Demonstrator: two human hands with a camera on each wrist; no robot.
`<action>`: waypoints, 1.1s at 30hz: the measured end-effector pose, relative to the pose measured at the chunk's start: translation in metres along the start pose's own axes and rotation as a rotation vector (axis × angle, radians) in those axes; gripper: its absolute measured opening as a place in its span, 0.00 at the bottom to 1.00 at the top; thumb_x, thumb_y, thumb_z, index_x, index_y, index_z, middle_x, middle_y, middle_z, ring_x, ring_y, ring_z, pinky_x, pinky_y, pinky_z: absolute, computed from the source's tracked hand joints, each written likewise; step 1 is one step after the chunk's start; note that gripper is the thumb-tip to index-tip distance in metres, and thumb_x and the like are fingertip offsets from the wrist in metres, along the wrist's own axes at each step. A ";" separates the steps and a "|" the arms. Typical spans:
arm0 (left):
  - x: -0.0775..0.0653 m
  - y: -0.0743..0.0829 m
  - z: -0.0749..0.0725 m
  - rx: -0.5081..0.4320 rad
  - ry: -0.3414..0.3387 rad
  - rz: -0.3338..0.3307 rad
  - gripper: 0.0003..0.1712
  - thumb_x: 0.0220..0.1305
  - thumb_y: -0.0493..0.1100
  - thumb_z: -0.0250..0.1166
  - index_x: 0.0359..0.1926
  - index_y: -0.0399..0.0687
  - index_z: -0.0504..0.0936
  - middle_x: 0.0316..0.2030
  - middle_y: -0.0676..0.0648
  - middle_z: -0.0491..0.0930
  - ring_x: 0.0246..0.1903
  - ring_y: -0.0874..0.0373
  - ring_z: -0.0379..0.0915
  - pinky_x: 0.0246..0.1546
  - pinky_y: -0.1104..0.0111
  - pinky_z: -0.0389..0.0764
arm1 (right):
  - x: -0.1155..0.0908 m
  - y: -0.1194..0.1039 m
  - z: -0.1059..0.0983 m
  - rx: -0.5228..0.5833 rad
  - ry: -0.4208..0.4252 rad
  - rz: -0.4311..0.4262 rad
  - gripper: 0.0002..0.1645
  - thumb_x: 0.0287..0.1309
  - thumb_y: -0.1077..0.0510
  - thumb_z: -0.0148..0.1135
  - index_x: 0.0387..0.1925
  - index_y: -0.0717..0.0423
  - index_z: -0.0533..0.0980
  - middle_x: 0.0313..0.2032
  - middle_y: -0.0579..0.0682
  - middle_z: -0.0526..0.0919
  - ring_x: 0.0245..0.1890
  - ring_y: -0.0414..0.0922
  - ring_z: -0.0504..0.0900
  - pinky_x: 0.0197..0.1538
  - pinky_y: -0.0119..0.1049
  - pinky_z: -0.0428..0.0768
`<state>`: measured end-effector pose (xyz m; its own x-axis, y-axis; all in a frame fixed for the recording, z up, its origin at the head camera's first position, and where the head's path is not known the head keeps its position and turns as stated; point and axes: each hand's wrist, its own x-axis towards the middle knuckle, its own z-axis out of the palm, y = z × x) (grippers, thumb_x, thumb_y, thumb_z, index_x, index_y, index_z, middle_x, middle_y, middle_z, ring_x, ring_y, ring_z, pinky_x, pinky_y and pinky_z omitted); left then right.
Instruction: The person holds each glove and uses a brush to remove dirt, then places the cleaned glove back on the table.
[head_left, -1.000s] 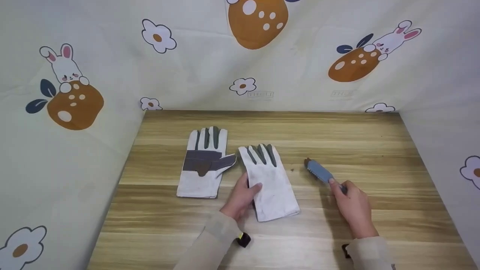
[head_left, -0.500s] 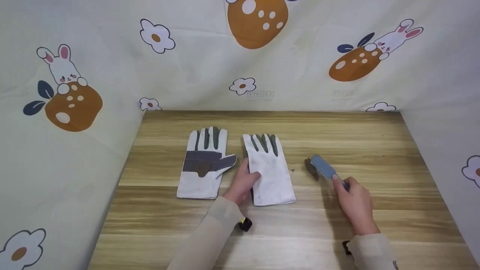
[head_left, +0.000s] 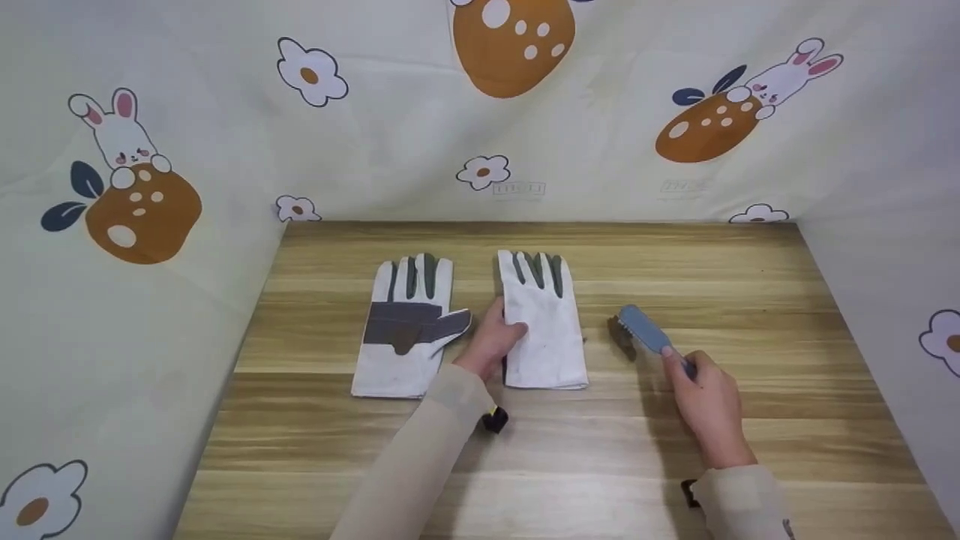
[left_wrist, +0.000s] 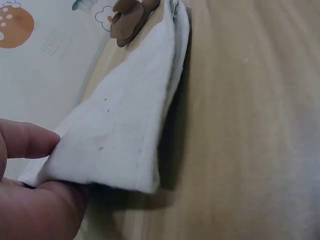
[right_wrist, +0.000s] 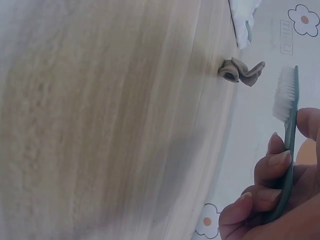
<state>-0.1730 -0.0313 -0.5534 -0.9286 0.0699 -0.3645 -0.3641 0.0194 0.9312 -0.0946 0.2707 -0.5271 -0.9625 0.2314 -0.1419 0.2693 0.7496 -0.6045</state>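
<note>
Here, a white glove [head_left: 546, 337] lies in the left hand's [head_left: 491, 341] pinch, a brush [head_left: 643, 330] in the right hand's [head_left: 706, 401].

The glove sits just right of the left hand, gripped along its left edge, thumb on top and fingers beneath, parted only by the cloth; whether it wholly clears the table [head_left: 757, 300] I cannot tell. The right hand's fingers curl round the brush handle, the head angled up and leftward, white bristles apart from a brown lump [right_wrist: 241, 71]. Counted outward: two gloves, the second glove [head_left: 394, 367] lying untouched to the left with its grey palm patch up; one brush; one lump; two hands; patterned cloth [head_left: 600, 142] behind.
</note>
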 end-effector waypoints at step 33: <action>0.018 0.018 0.007 0.372 0.145 0.161 0.42 0.62 0.28 0.56 0.77 0.47 0.59 0.71 0.40 0.69 0.69 0.47 0.67 0.71 0.58 0.69 | -0.003 -0.002 0.002 0.015 -0.040 -0.017 0.39 0.71 0.28 0.43 0.43 0.62 0.75 0.28 0.53 0.74 0.30 0.49 0.72 0.31 0.37 0.68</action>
<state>-0.1955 -0.0223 -0.5431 -0.9816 -0.0393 -0.1868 -0.1876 0.3797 0.9059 -0.0922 0.2667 -0.5270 -0.9675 0.1935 -0.1630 0.2530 0.7435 -0.6190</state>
